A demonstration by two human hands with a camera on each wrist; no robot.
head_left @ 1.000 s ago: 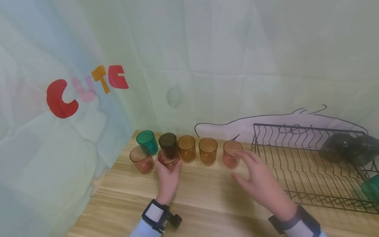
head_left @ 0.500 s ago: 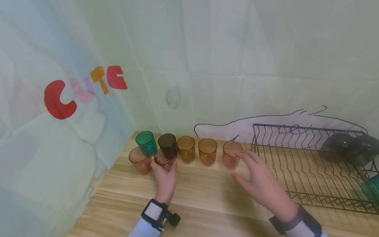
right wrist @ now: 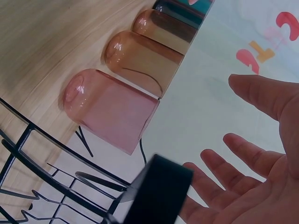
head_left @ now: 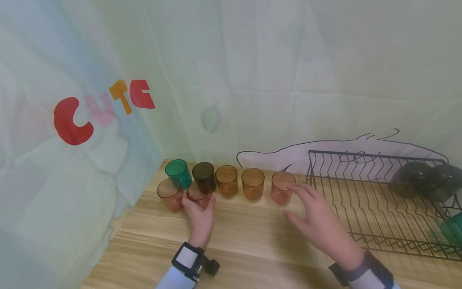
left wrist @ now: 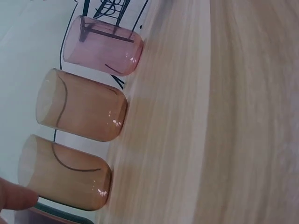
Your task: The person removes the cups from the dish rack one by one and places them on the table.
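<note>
My left hand (head_left: 200, 218) grips a clear pink tumbler (head_left: 197, 193) by its near side, between thumb and fingers. Just left of it stands another pink tumbler (head_left: 171, 198), with a green tumbler (head_left: 179, 173) behind. A dark smoky tumbler (head_left: 204, 176) is right behind the held one. Two amber tumblers (head_left: 227, 184) (head_left: 253, 186) continue the back row. My right hand (head_left: 321, 226) hovers beside the pink tumbler (head_left: 281, 192) at the row's right end. In the right wrist view its fingers (right wrist: 252, 156) are spread with nothing between them. The left wrist view catches only a fingertip (left wrist: 18, 195).
A black wire dish rack (head_left: 379, 208) stands to the right of the row. Dark round dishes (head_left: 415, 178) and a teal piece (head_left: 452, 228) sit at its right end. Printed cloth (head_left: 270, 92) hangs behind the wooden table (head_left: 245, 241).
My left hand has shifted slightly left with the pink tumbler, bringing it closer to the leftmost pink one. The right hand stays nearly still.
</note>
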